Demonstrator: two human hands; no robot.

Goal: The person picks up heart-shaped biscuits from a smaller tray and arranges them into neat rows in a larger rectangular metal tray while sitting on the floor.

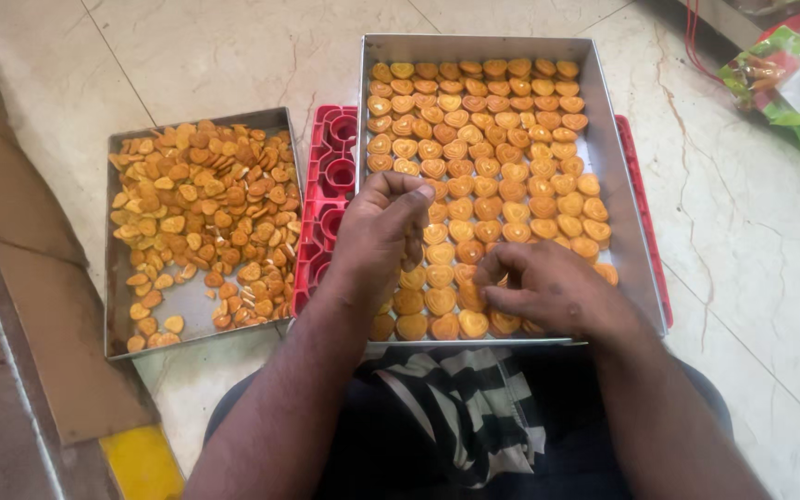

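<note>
Head view: left hand (377,231) hovers, fingers pinched, contents hidden, over the large steel tray (622,185) of heart-shaped biscuits (474,139); right hand (548,289) pinches one near its front edge. Bare metal remains along the right wall.

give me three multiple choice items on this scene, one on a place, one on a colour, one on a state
1. Where does the smaller metal tray of loose biscuits lie?
A. left of the large metal tray
B. on top of it
C. right of it

2. What colour is the plastic crate under the large tray?
A. blue
B. red
C. white

3. How do the heart-shaped orange biscuits lie in the large tray?
A. piled
B. in rows
C. bagged

A, it sits at the picture's left; B, red rim shows; B, neat lines.
</note>
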